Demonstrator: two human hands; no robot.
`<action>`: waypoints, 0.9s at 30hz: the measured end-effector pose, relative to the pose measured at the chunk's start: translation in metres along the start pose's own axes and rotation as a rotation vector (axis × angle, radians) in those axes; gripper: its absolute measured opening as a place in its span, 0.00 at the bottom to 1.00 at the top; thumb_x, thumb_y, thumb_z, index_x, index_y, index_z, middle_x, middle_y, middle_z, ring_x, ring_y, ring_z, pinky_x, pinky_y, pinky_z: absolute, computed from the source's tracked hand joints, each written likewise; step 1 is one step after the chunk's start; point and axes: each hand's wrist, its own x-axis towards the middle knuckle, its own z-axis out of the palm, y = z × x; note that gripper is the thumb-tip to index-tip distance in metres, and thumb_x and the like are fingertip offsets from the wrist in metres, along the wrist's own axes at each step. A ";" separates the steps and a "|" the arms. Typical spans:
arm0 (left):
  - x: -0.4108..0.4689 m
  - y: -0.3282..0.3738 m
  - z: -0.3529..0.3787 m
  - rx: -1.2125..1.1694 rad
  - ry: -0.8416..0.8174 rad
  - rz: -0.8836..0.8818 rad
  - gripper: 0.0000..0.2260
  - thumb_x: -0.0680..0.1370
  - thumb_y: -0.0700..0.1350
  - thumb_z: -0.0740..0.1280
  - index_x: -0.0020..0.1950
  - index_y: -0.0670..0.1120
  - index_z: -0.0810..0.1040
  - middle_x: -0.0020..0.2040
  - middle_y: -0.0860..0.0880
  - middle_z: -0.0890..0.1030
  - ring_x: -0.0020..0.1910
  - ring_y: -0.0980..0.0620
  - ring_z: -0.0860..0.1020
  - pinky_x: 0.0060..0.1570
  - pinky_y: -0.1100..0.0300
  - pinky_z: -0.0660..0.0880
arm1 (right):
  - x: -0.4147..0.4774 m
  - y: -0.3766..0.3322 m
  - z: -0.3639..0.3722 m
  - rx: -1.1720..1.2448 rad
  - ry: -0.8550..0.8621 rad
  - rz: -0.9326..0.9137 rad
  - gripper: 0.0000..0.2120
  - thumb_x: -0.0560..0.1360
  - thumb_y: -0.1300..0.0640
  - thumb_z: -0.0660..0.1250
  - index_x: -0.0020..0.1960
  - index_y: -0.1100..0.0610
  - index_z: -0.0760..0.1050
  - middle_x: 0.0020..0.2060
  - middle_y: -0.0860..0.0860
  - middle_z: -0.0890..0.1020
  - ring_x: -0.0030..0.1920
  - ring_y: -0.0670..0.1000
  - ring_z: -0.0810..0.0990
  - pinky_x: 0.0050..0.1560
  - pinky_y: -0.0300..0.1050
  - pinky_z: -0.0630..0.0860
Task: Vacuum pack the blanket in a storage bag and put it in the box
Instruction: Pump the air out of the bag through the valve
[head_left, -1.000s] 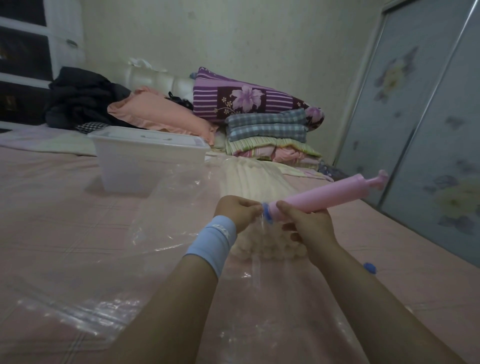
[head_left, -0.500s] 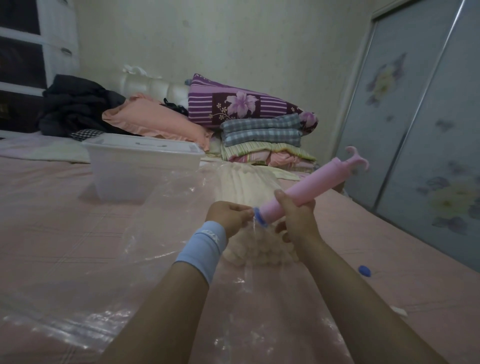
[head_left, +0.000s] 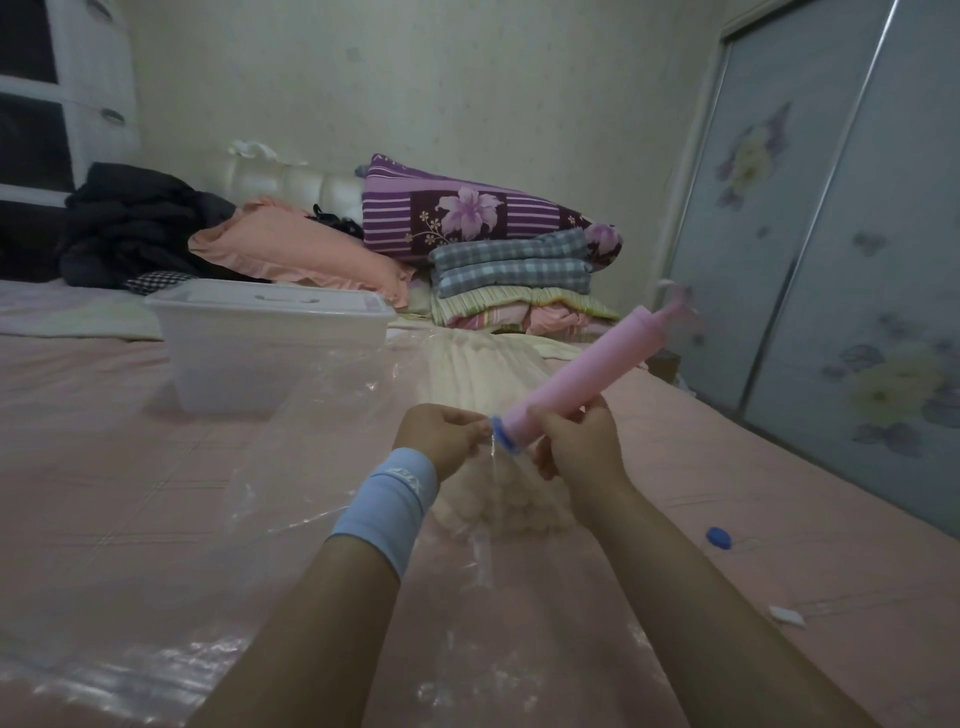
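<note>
The blanket (head_left: 514, 499) lies in the storage bag (head_left: 249, 519) on the bed (head_left: 78, 415), pump (head_left: 571, 384) above; box (head_left: 270, 353) behind-left; cap (head_left: 719, 538) to the right.

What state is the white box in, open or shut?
Shut. A flat white lid with a moulded grip covers the whole top of the box.

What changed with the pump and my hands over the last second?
The pink pump tilted steeper, its handle end rising. The right hand still grips its barrel; the left hand still pinches the storage bag at the pump's blue tip. The box and blue cap stayed put.
</note>
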 end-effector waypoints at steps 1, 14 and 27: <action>0.000 0.000 0.000 0.014 -0.008 0.005 0.06 0.75 0.40 0.72 0.50 0.42 0.85 0.42 0.44 0.85 0.34 0.55 0.79 0.49 0.58 0.79 | 0.000 0.000 0.000 -0.038 0.037 -0.037 0.30 0.72 0.57 0.76 0.69 0.56 0.67 0.51 0.54 0.81 0.35 0.48 0.81 0.33 0.43 0.78; -0.002 -0.001 0.000 0.163 0.001 0.062 0.05 0.75 0.42 0.71 0.49 0.45 0.86 0.41 0.48 0.85 0.40 0.52 0.80 0.55 0.56 0.78 | 0.001 0.005 0.001 -0.123 0.033 -0.118 0.33 0.72 0.53 0.77 0.72 0.54 0.65 0.56 0.50 0.81 0.48 0.54 0.84 0.33 0.37 0.78; -0.023 -0.005 -0.024 1.037 -0.307 0.003 0.44 0.64 0.70 0.68 0.77 0.59 0.59 0.75 0.49 0.63 0.73 0.43 0.63 0.71 0.45 0.63 | -0.004 0.026 -0.016 -0.357 -0.153 -0.160 0.28 0.73 0.59 0.74 0.64 0.45 0.62 0.50 0.42 0.76 0.47 0.46 0.79 0.47 0.48 0.81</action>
